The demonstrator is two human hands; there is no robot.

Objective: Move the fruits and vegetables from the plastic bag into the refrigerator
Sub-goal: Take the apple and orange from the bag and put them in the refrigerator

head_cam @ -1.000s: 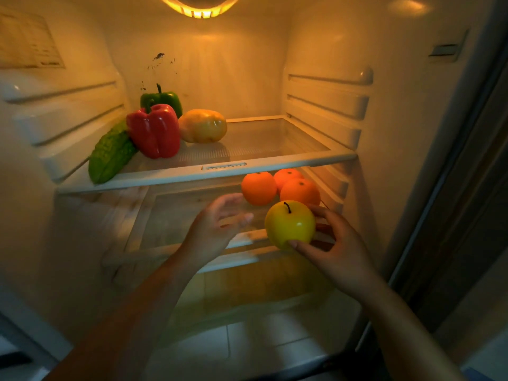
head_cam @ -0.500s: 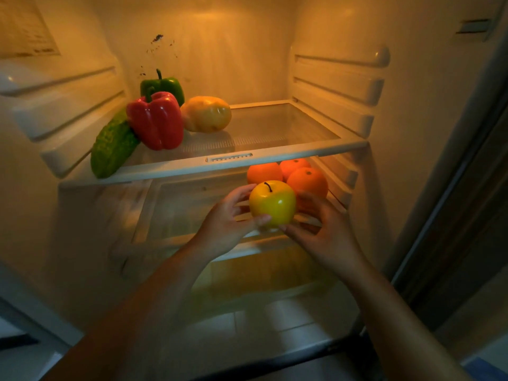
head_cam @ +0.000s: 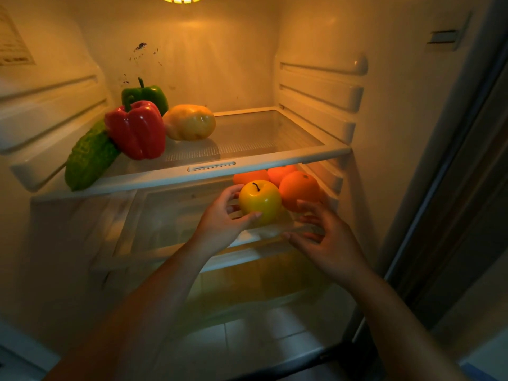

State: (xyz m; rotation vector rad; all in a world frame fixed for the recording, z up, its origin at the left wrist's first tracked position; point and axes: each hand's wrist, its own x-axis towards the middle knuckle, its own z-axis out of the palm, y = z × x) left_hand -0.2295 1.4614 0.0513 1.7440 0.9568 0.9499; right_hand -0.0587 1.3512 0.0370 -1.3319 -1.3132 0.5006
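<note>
Setting yellow apple (head_cam: 259, 204) on lower shelf (head_cam: 154, 255), nr front edge, just left of oranges (head_cam: 299, 189). Left hand (head_cam: 220, 222) curls round it; right hand (head_cam: 325, 239) spread, holding nothing. Risk: let go unsteady, apple prob rolls off near edge or knocks oranges.

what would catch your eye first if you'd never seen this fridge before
The glossy yellow apple at the lower shelf draws the eye: the left hand curls round it, the right hand hovers open beside it, and three oranges sit just behind. Next is the red pepper on the left of the upper shelf, between a cucumber and a green pepper.
</note>
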